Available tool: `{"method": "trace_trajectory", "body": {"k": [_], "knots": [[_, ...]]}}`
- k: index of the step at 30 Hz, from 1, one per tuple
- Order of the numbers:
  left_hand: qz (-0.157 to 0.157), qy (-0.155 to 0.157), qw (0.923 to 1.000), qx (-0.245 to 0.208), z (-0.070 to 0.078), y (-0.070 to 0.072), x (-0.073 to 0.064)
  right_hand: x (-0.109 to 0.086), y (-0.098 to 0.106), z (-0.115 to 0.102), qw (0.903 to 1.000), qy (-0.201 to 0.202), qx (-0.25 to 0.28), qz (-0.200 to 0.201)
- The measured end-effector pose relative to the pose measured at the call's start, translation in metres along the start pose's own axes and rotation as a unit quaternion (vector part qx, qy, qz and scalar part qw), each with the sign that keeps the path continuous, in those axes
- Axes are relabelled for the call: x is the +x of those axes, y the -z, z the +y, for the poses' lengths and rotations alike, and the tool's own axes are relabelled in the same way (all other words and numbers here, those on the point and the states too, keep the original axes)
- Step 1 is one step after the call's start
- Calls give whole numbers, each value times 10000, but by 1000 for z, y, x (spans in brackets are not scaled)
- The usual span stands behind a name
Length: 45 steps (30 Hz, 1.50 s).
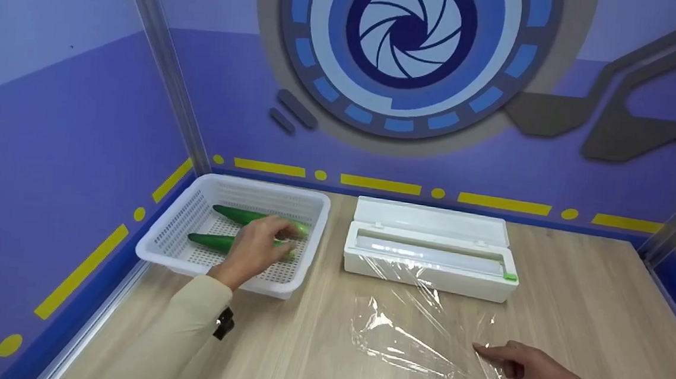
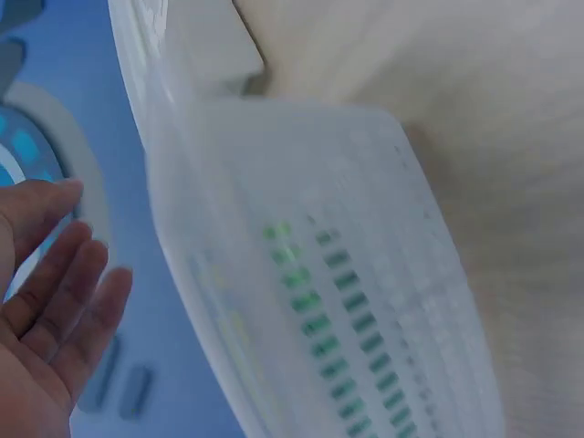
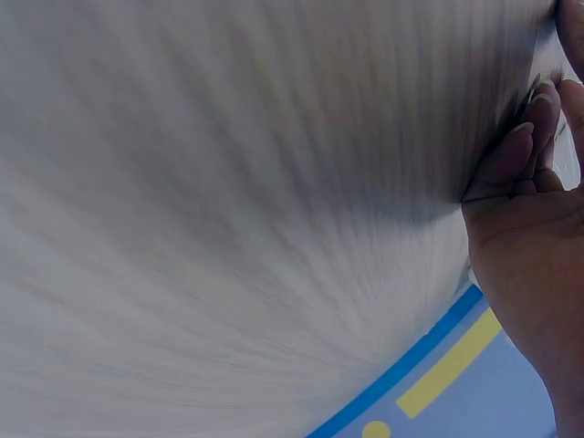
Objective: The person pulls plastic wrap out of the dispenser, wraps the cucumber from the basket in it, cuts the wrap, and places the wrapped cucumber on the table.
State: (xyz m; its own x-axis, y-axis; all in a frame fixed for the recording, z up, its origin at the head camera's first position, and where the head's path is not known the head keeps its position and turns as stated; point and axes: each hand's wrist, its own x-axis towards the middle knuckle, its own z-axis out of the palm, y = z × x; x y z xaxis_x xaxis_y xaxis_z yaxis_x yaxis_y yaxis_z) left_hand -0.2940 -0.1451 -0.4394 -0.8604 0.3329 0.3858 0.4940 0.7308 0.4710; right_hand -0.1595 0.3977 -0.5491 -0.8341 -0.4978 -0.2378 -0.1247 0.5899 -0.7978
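From the head: left hand point(image 1: 257, 243) over the basket point(image 1: 314, 244) at the tabletop's point(image 1: 591, 308) far left corner, fingers loosely bent above two cucumbers point(image 1: 209, 240) lying inside, with no grip visible. Right hand point(image 1: 536, 376) toward the tabletop's near right corner, at the edge of clear film point(image 1: 405, 340) running from the wrap box point(image 1: 462, 285) by the far edge; forefinger and thumb apart, cannot tell whether gripping it. Probably at the step of fetching a cucumber; next, calls for closing fingers round one without dragging the film.

From the left wrist: fingers spread, holding nothing; green through the basket's holes.

From the right wrist: folded fingers, palm side; mostly tabletop, film not discernible.
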Motion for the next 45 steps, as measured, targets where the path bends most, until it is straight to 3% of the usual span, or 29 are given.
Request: {"method": "trace_trajectory", "body": {"k": [7,12,21,25,31,40,45], "knots": [[-316,1223,9913,363,-42,5,6,-1,-1,1,9977,91,635,-228],[-790,1595,9827,507,-62,2,8,0,-1,1,9976,58,661,-220],[-1228,1774,9731,806,-84,-1,2,2,-3,-1,9978,140,618,-216],[-1503,1860,9663,950,-87,-3,-1,1,-2,0,9975,112,661,-242],[-1649,1915,9614,1084,-89,-5,3,0,1,1,9969,82,725,-292],[-1654,1561,9619,1519,-91,-7,8,2,3,2,9999,-50,122,89],[-1587,1373,9632,1678,-92,-12,7,1,0,3,9993,-249,279,31]]}}
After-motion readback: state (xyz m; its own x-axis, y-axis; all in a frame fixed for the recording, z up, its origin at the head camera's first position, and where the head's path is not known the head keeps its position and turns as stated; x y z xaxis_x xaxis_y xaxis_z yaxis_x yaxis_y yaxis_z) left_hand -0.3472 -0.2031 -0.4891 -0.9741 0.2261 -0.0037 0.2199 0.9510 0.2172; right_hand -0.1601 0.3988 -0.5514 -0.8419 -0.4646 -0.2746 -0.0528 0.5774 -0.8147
